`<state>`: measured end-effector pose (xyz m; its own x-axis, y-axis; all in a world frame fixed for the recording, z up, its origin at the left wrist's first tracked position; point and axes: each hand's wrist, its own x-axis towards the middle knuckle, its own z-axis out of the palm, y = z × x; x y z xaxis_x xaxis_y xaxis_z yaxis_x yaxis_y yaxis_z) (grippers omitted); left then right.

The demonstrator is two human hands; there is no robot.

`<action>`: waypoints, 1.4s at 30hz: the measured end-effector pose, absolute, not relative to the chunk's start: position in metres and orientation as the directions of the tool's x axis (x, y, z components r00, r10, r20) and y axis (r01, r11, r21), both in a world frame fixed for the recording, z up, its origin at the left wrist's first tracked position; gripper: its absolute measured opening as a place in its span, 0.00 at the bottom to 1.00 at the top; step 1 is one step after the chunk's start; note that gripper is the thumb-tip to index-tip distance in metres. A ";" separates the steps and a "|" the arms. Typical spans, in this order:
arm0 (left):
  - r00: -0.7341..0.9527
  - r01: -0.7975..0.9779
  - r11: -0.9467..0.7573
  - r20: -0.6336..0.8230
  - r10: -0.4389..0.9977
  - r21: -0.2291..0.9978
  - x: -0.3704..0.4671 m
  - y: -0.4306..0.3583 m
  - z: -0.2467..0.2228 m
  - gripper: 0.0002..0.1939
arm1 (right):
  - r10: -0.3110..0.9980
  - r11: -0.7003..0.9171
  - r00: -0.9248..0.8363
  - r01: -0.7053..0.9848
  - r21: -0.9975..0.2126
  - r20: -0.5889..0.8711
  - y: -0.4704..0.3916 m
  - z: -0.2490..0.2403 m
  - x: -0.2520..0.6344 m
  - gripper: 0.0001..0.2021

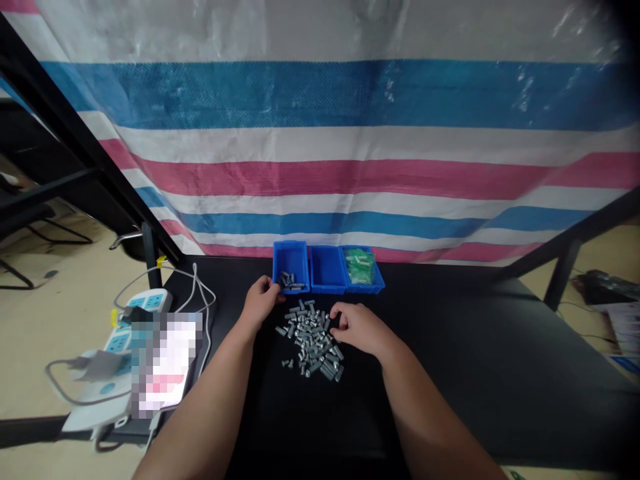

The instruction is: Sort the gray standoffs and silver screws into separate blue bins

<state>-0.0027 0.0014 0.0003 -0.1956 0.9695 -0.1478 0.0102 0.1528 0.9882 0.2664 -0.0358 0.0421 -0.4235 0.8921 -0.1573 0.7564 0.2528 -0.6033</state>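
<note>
2 hands, head view: our metal-parts pile [313, 340], long axes mixed, lies just left of our nearer right hand [359, 326]; our left hand [261, 301] is at the left blue bin [291, 257]. Each curled; whether clamped, we cannot tell.

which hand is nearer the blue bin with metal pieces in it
Left. The left hand is beside the blue bin, at its near left corner; the right hand is farther right, by the metal pile.

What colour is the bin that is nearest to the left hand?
The bin nearest to the left hand is blue; the head view shows it best.
</note>
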 end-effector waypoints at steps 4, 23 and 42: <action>-0.188 -0.010 0.155 -0.154 0.970 0.988 -0.002 0.002 0.000 0.11 | 0.903 0.225 -0.392 0.781 -0.583 -0.176 -0.036 0.047 0.267 0.06; -0.190 0.005 0.128 -0.125 0.974 0.992 -0.002 0.002 -0.001 0.10 | 0.898 -0.051 -0.409 0.276 -0.960 -0.165 -0.029 0.039 0.258 0.17; -0.186 -0.013 0.135 -0.135 0.973 0.991 -0.002 0.001 0.000 0.10 | 0.834 0.267 -0.548 0.498 -0.825 -0.062 -0.025 0.034 0.279 0.07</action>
